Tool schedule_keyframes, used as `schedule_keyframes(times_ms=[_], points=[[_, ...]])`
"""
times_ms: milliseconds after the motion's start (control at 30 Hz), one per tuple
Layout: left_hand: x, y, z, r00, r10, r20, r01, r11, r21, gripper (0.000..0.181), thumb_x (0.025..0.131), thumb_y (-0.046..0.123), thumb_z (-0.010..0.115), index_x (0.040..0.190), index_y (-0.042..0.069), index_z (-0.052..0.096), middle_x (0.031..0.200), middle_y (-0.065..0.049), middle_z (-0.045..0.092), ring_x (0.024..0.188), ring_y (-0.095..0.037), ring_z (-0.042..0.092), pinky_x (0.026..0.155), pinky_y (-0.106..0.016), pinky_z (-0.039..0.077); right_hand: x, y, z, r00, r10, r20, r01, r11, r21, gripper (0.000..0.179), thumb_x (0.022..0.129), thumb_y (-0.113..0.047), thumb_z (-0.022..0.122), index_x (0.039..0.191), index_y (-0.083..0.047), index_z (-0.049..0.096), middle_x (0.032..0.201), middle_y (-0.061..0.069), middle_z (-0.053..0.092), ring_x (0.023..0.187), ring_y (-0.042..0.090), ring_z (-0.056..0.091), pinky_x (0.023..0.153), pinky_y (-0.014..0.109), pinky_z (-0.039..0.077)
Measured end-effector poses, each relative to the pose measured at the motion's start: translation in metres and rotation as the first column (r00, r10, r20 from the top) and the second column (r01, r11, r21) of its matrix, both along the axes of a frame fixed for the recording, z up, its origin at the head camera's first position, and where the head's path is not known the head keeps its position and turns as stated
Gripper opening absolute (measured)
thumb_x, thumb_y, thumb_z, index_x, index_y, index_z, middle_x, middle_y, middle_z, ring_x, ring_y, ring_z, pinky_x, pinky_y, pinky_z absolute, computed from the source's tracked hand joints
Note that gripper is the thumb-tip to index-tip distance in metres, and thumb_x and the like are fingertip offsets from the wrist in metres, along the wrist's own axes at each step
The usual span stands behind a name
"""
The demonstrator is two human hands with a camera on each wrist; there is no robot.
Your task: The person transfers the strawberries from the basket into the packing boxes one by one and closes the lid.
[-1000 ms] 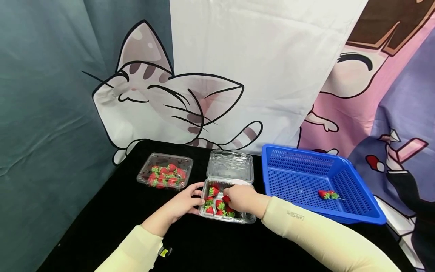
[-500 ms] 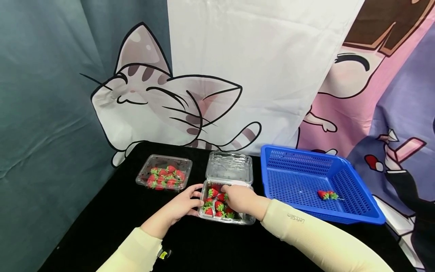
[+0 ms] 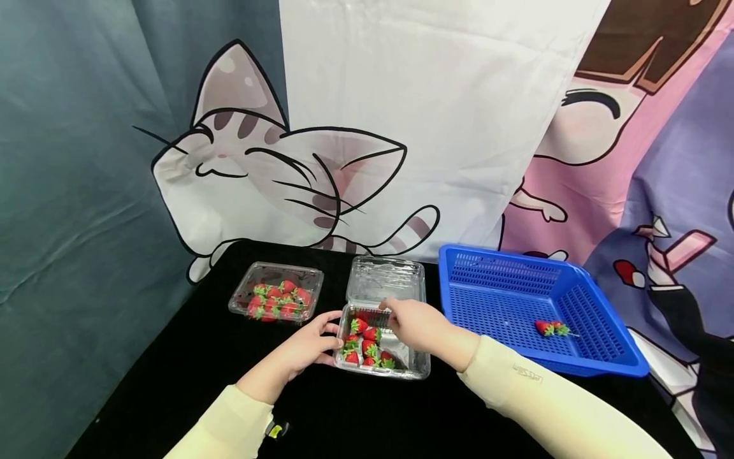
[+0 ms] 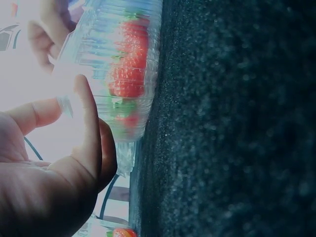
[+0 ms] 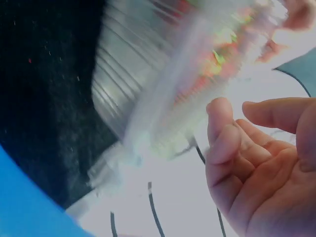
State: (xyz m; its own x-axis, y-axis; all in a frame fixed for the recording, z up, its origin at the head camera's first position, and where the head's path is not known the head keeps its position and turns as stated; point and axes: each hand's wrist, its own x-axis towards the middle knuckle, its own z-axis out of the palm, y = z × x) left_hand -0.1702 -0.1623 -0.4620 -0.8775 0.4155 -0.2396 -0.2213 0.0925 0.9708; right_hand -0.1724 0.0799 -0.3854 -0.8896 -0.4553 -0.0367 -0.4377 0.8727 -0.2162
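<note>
A clear plastic clamshell box (image 3: 421,371) stands in the middle, its lid (image 3: 387,280) tipped back. Several strawberries (image 3: 369,349) lie inside, mostly toward the left. At its left edge my left hand (image 3: 304,350) holds the box, thumb at the rim and fingers against the side wall; the left wrist view shows this hand (image 4: 64,163) close up beside the berries (image 4: 131,59). My right hand (image 3: 418,325) is raised over the box's right back part. In the right wrist view that hand (image 5: 261,168) holds nothing, with thumb and index finger apart and the other fingers loosely bent.
To the left stands another clear plastic box (image 3: 312,280), full of strawberries (image 3: 281,299). A blue perforated basket (image 3: 499,306) on the right contains a couple of strawberries (image 3: 552,328). Black cloth (image 3: 344,421) covers the table, and a printed cat curtain (image 3: 367,83) hangs behind it.
My right hand has let go of a strawberry in the box and lifted up and to the right, uncovering the berries there. My left hand stays at the box's left side.
</note>
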Motion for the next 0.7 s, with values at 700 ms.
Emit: schedule_keyframes(times_ms=[700], points=[[0.0,-0.001,-0.002,1.0,-0.001,-0.007,0.001,1.0,0.005,0.067,0.094,0.004,0.058,0.153,0.005,0.027,0.13,-0.023,0.046,0.089,-0.024,0.065,0.068,-0.037,0.058,-0.017,0.104,0.052,0.987,-0.145,-0.074,0.147,0.989,0.031,0.023,0.09,-0.013,0.06,0.11,-0.01,0.072,0.098,0.004,0.072,0.086,0.019,0.065,0.081,0.046,0.054]])
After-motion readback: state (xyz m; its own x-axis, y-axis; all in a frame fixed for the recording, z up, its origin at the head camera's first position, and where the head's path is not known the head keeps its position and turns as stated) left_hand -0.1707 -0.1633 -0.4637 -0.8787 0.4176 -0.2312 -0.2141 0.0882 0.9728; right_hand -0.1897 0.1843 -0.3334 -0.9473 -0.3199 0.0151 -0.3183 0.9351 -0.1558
